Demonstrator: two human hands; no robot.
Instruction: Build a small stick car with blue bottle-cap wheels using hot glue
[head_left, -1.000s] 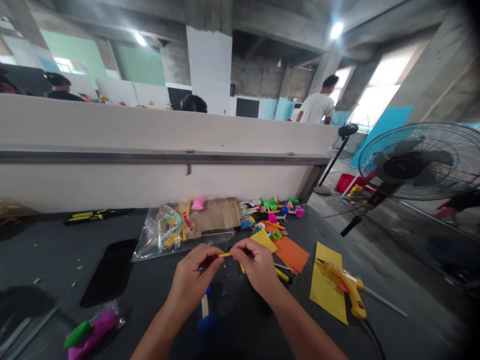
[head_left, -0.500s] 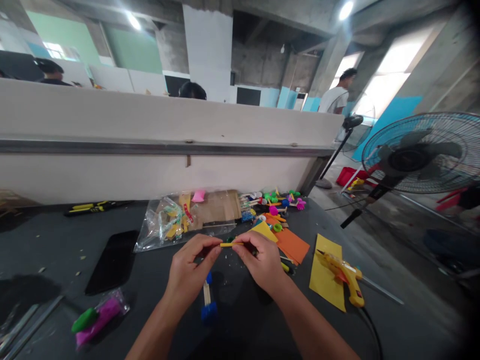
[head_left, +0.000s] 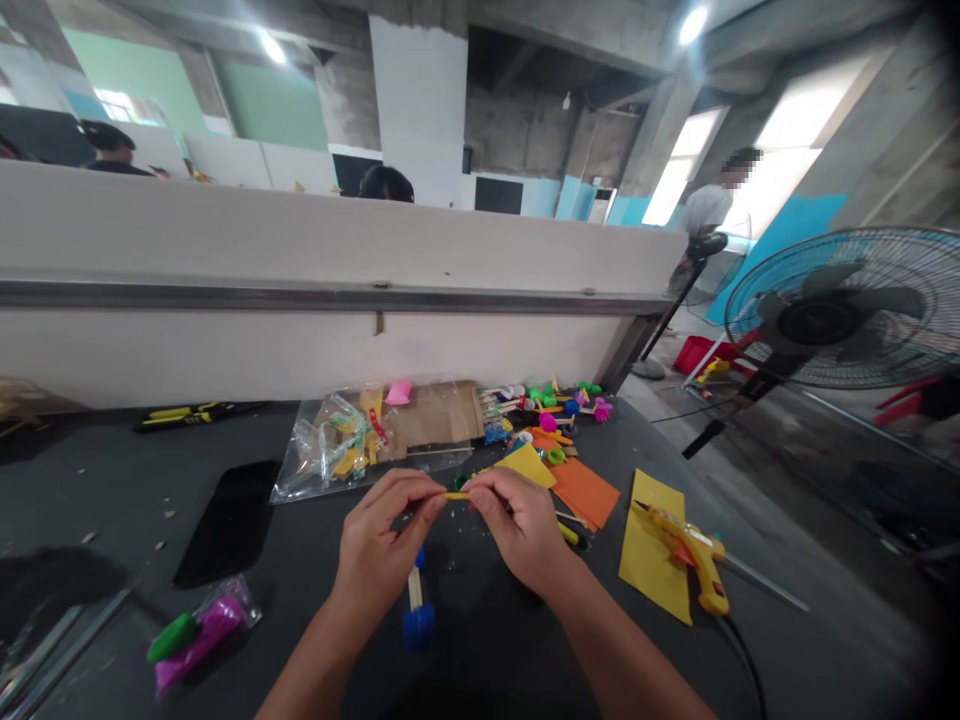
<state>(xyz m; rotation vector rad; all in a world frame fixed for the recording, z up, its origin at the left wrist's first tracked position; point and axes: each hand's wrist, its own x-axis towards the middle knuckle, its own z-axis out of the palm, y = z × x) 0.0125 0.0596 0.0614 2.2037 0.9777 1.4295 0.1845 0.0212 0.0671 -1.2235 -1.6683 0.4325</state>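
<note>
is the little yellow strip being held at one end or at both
At both: the yellow strip spans the gap between the left hand and the right hand, each pinching one end.

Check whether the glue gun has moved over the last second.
No: the glue gun lies across the same part of the yellow sheet, and both keep their place relative to the dark slanted post.

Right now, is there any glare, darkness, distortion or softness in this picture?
In the head view, the brighter ceiling lamp and large window glare white; in the head view, the upper-right corner goes black and the fan looks stretched; in the head view, the yellow stick between left hand and right hand lacks fine detail.
</note>
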